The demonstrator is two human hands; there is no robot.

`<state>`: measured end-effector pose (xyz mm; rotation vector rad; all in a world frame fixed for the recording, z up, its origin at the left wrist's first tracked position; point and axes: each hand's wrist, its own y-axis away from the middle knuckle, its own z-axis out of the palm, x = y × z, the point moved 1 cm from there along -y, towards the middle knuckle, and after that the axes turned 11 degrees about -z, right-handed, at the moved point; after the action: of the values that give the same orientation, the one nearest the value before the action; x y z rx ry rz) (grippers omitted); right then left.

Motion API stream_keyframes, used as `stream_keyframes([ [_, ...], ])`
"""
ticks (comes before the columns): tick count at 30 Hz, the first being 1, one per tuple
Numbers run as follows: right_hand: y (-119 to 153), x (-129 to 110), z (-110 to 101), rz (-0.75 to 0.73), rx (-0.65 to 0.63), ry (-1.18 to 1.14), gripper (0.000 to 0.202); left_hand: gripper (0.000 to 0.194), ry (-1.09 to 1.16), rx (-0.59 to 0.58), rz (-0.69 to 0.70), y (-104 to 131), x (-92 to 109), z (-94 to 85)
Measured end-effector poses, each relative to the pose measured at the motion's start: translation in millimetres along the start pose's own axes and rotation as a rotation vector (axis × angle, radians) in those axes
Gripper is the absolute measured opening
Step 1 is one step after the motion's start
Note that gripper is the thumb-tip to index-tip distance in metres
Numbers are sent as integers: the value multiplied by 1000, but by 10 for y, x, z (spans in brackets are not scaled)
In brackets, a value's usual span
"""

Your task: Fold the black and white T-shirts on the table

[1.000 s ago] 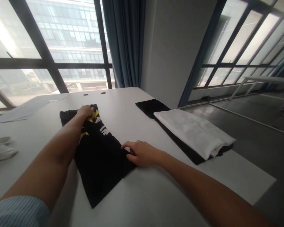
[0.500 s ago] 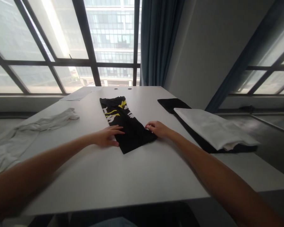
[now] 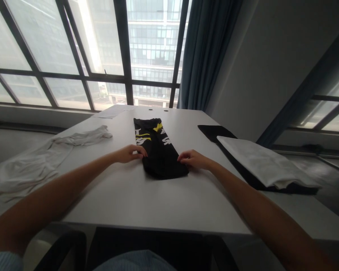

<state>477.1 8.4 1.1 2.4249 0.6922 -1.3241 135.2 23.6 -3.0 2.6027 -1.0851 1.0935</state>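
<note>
A black garment (image 3: 161, 160) with yellow and white print lies folded lengthwise on the white table (image 3: 158, 207), its near end toward me. At its left edge, my left hand (image 3: 131, 153) pinches the fabric between thumb and fingers. My right hand (image 3: 193, 159) is at the right edge, its fingers closed on the cloth close to the near corner. The near edge beside my left hand looks slightly raised.
A crumpled white garment (image 3: 31, 165) lies on the left of the table. On the right, folded white cloth (image 3: 265, 162) rests on black cloth (image 3: 214, 131). White paper (image 3: 113, 111) is at the far left. Windows and a blue curtain (image 3: 206, 56) stand beyond.
My left hand has gone from lying spread on the garment to pinching its left edge. The garment's near end is straighter. The camera view has tilted and shifted.
</note>
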Motion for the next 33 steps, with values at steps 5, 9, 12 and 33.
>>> stream_keyframes([
  [5,41,-177,171,16,-172,-39,11,47,68,-74,-70,371,-104,-227],
  [9,79,-252,221,31,-290,-31,18,45,36,-142,-70,487,-85,-231],
  [12,92,-247,213,14,-341,29,24,40,-55,-180,-78,467,90,-171],
  [33,203,-461,689,-681,-115,602,26,22,-319,-72,21,384,689,217],
])
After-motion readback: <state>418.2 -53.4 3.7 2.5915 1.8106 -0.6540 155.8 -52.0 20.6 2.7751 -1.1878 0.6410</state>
